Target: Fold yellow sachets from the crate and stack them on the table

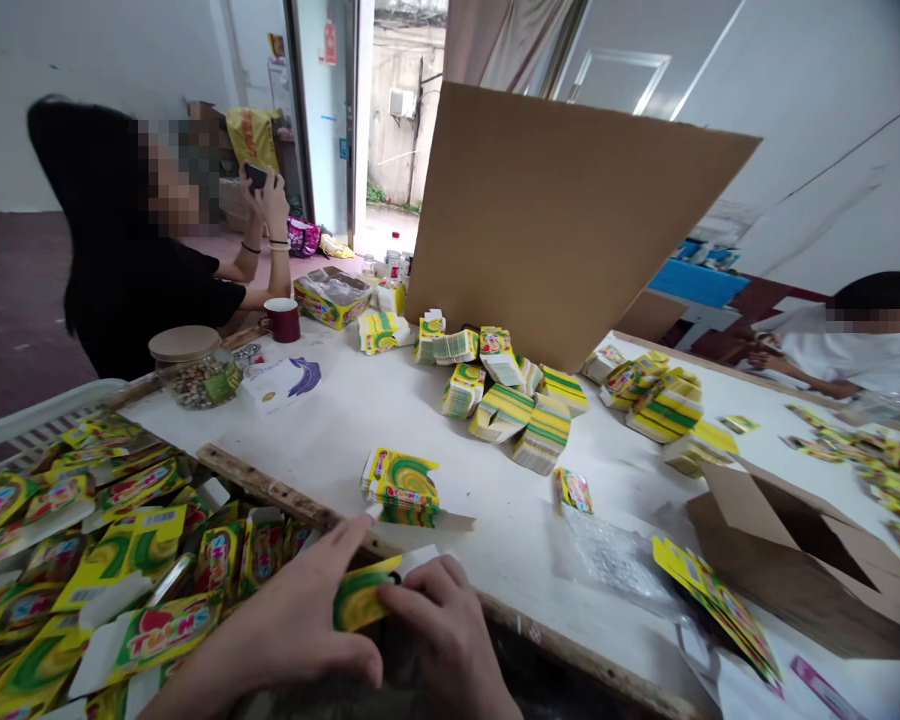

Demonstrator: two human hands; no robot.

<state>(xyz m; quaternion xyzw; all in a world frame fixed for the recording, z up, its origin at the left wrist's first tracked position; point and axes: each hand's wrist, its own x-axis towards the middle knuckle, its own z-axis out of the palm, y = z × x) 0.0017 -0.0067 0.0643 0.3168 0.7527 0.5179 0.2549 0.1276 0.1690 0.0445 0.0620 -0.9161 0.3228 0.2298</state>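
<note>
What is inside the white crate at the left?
A loose heap of yellow-green cartons fills the white crate, several with flaps open. The heap covers its floor, and the left hand hides the near part.

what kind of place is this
Probably a small packing workshop: carton stacks on the table, a bin of folded boxes, and the left hand and right hand gripping one carton.

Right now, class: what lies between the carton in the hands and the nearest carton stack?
In the head view, a wooden strip along the table edge lies between carton and stack.
</note>
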